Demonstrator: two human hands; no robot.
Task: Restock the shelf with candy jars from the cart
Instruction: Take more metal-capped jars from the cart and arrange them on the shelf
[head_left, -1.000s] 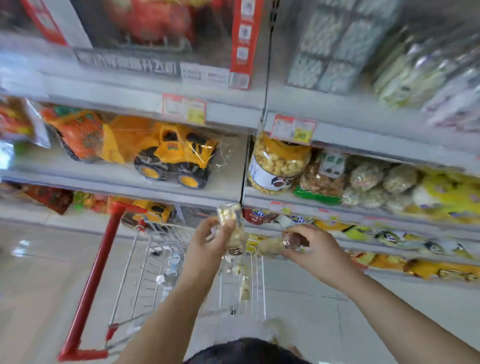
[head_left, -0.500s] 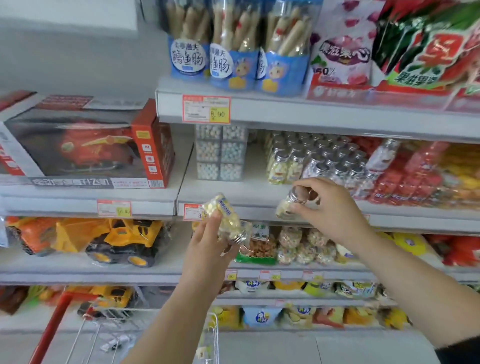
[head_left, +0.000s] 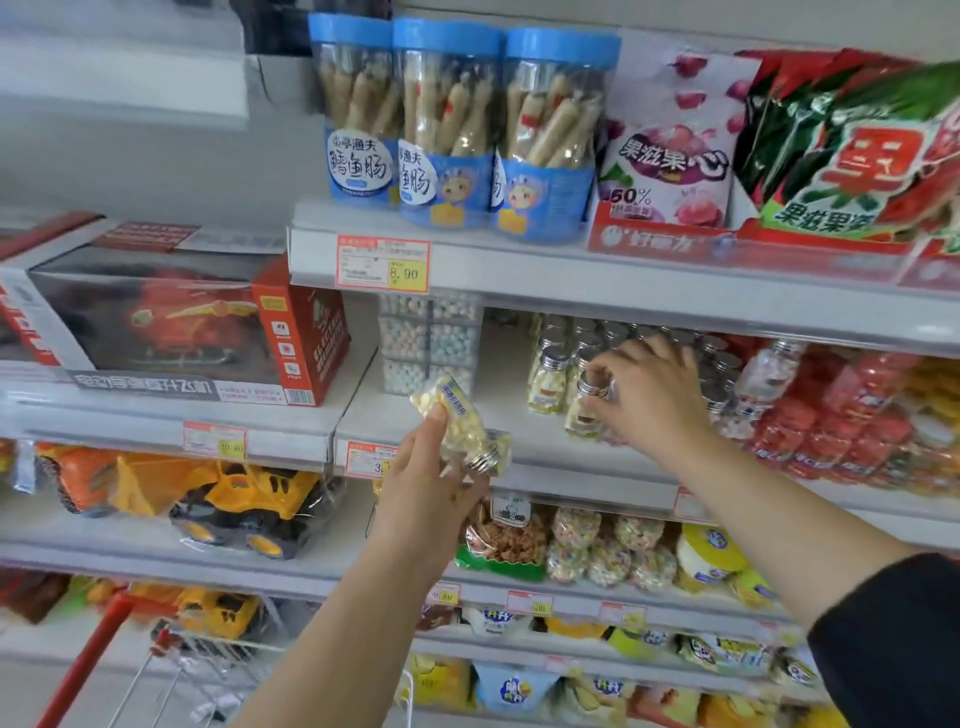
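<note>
My left hand (head_left: 426, 499) grips a small clear candy jar (head_left: 460, 426) full of pale yellow sweets, tilted with its silver cap pointing down and right, in front of the shelf edge. My right hand (head_left: 649, 389) holds a second candy jar (head_left: 584, 410) by its silver cap and stands it upright on the white shelf (head_left: 519, 447). It sits beside a row of several matching silver-capped jars (head_left: 545, 379). The wire cart (head_left: 208, 670) with its red frame shows at the bottom left.
Stacked clear boxes of small sweets (head_left: 428, 338) stand left of the jars, and red candy packets (head_left: 841, 415) to their right. Tall blue-lidded tubs (head_left: 447, 124) fill the shelf above. A boxed red toy (head_left: 171, 322) and a yellow toy truck (head_left: 249, 509) sit at left.
The view swung up from the cart to the shelf. Both hands rose with their jars; my right hand reached forward and set its jar upright on the shelf by the row.
</note>
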